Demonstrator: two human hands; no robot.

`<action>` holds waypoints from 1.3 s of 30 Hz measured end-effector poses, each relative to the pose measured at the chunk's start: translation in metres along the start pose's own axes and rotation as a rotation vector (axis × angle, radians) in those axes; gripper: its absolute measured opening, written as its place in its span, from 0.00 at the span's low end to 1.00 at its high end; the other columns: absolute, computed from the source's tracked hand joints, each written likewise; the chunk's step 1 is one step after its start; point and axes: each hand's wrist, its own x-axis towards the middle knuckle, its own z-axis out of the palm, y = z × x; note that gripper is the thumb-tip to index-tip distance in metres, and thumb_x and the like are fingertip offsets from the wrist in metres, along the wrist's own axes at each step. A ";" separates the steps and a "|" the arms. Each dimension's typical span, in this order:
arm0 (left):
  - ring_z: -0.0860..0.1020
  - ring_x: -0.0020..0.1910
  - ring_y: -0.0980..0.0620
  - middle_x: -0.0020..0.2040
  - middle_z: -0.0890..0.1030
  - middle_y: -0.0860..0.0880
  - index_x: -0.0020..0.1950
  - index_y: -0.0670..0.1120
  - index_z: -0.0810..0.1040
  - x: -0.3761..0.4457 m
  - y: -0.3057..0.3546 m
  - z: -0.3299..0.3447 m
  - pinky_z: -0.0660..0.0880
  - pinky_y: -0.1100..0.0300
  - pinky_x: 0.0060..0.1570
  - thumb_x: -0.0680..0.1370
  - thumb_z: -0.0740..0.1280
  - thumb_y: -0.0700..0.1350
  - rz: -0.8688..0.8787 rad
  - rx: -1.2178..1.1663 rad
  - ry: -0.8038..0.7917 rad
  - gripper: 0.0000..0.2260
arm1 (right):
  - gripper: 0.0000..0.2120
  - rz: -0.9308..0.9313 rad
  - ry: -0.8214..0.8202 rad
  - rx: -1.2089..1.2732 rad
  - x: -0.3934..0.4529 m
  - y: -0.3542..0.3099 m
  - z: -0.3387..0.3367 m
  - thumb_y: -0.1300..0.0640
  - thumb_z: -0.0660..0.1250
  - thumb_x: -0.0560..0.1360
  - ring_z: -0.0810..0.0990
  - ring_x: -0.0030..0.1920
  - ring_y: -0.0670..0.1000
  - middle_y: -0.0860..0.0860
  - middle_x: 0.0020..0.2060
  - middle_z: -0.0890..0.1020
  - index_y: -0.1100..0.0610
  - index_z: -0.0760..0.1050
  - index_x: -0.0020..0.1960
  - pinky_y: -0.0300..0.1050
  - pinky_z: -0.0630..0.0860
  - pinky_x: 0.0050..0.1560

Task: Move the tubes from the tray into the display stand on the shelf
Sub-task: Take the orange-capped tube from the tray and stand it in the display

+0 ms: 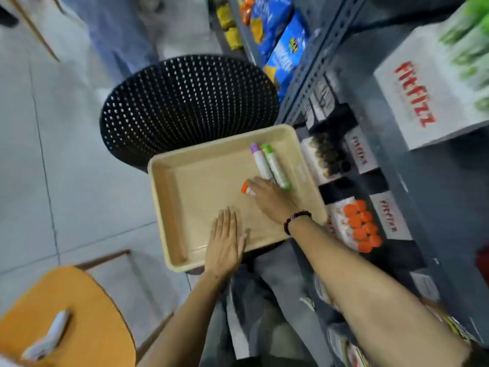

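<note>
A beige tray (pixel 169 207) rests on a black perforated stool. In its far right corner lie a purple-capped tube (pixel 260 161) and a green-capped tube (pixel 276 168), side by side. My right hand (pixel 272 200) reaches into the tray and closes over an orange-capped tube (pixel 244 187), of which only the cap end shows. My left hand (pixel 225 242) lies flat, fingers apart, on the tray's near edge. On the shelf to the right, a display stand (pixel 341 223) holds several orange-capped tubes (pixel 363 226); another stand (pixel 315 160) holds dark-capped tubes.
A grey metal shelf (pixel 397 160) runs along the right, with Fitfizz boxes (pixel 423 88) and blue snack bags (pixel 280 41). The black stool (pixel 185 99) stands beyond the tray. An orange chair seat (pixel 87 313) with a white tool on it sits at lower left.
</note>
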 end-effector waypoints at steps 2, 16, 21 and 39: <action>0.68 0.67 0.35 0.68 0.69 0.33 0.68 0.33 0.65 0.009 -0.001 0.008 0.64 0.38 0.64 0.80 0.37 0.54 -0.020 -0.034 0.012 0.32 | 0.22 -0.011 -0.045 0.006 0.021 0.000 0.002 0.66 0.53 0.78 0.68 0.67 0.60 0.60 0.69 0.67 0.59 0.59 0.72 0.53 0.68 0.64; 0.60 0.72 0.39 0.72 0.63 0.37 0.72 0.36 0.60 0.017 -0.009 0.025 0.55 0.44 0.70 0.80 0.40 0.55 -0.042 -0.023 -0.020 0.30 | 0.12 0.073 -0.188 -0.071 0.059 -0.012 0.003 0.68 0.59 0.74 0.78 0.53 0.63 0.63 0.56 0.73 0.65 0.70 0.57 0.52 0.74 0.48; 0.54 0.74 0.39 0.75 0.57 0.37 0.74 0.37 0.54 0.016 -0.012 0.029 0.46 0.49 0.72 0.78 0.40 0.55 0.008 -0.006 -0.029 0.30 | 0.09 0.134 -0.082 0.009 0.033 -0.013 -0.014 0.64 0.63 0.71 0.78 0.48 0.63 0.61 0.55 0.73 0.66 0.74 0.50 0.48 0.69 0.40; 0.61 0.71 0.34 0.71 0.63 0.31 0.70 0.30 0.60 -0.072 0.162 -0.043 0.59 0.43 0.70 0.79 0.38 0.57 0.893 -0.036 0.070 0.34 | 0.12 0.818 1.016 0.271 -0.321 -0.056 -0.130 0.58 0.68 0.69 0.77 0.44 0.61 0.58 0.46 0.75 0.61 0.76 0.51 0.52 0.74 0.44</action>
